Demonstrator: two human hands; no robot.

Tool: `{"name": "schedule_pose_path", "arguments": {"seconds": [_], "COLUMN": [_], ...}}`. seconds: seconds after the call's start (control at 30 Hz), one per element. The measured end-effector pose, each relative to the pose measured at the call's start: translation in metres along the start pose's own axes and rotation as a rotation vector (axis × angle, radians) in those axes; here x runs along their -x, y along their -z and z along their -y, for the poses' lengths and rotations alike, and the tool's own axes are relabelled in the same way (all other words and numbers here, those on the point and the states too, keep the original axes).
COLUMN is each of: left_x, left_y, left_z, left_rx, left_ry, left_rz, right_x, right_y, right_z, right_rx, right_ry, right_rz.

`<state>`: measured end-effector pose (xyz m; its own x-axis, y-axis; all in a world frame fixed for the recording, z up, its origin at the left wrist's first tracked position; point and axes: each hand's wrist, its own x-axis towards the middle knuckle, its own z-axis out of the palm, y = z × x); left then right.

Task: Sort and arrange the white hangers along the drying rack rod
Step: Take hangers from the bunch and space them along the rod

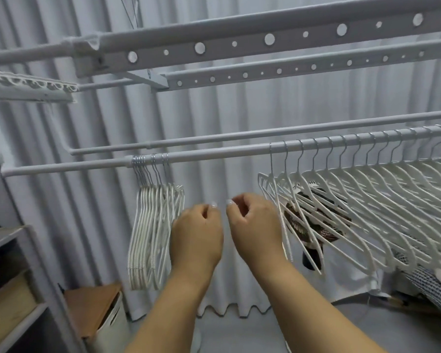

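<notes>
A grey rod point(214, 154) of the drying rack runs from lower left to upper right. Several white hangers hang bunched tightly together point(153, 225) near its left end. A long row of evenly spaced white hangers point(367, 194) fills the right part of the rod. Between the two groups a stretch of rod is bare. My left hand point(196, 233) and my right hand point(255, 225) are raised side by side below that stretch, fingers loosely curled, holding nothing. The left hand is just right of the bunched hangers; the right hand is just left of the spaced row.
A second rod point(239, 137) runs behind the first. Perforated rack bars point(265, 40) cross overhead. White curtains point(214, 110) hang behind. A shelf unit point(15, 276) stands at the left, a box with a brown lid point(97, 309) beside it. A dark fan point(308, 225) sits behind the right hangers.
</notes>
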<state>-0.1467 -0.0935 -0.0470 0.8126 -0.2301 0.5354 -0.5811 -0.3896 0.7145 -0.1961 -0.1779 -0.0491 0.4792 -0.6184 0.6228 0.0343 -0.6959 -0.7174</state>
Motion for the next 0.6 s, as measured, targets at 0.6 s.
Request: {"name": "schedule_pose_path", "arguments": {"seconds": [0.6], "left_x": [-0.051], "left_y": [0.069], "left_z": [0.122], "left_rx": [0.419], "left_ry": [0.608], "left_rz": [0.271], "right_x": [0.027], "right_y": [-0.119], "right_z": [0.021], "right_rx": [-0.215], "right_ry": [-0.505], "right_rz": [0.545]}}
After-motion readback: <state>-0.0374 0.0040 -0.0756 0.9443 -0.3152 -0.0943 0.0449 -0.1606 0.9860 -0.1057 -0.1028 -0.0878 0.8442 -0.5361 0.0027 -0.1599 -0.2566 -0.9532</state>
